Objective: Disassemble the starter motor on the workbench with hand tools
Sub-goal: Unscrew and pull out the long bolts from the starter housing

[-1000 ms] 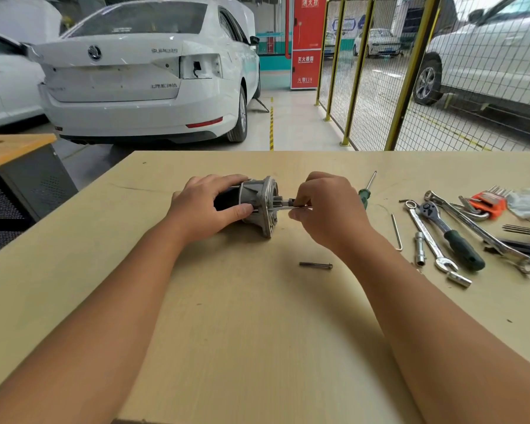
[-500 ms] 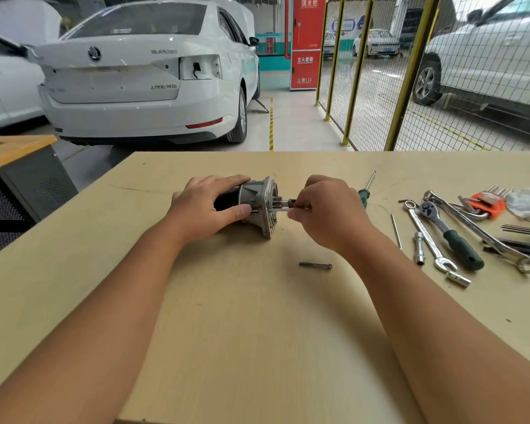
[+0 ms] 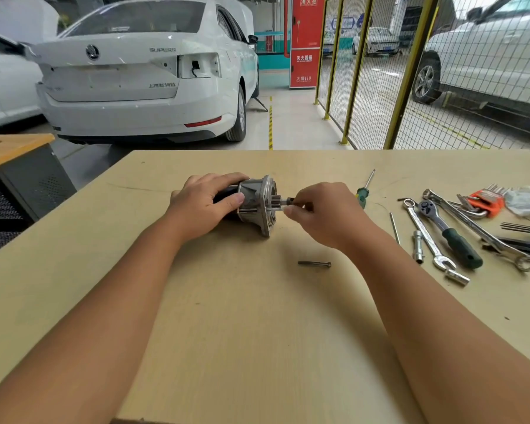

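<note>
Two hands are working mid-bench: left hand is wrapping its curled fingers round the starter motor, which is lying on its side on the workbench; right hand is pinching a thin bolt sticking out of the motor's flange, beside the pinion. One loose bolt is lying apart, nearer the person. Bare wood is running wide toward the near edge. Ratchet, spanners and green screwdriver are crowding the right side. No containers are showing.
</note>
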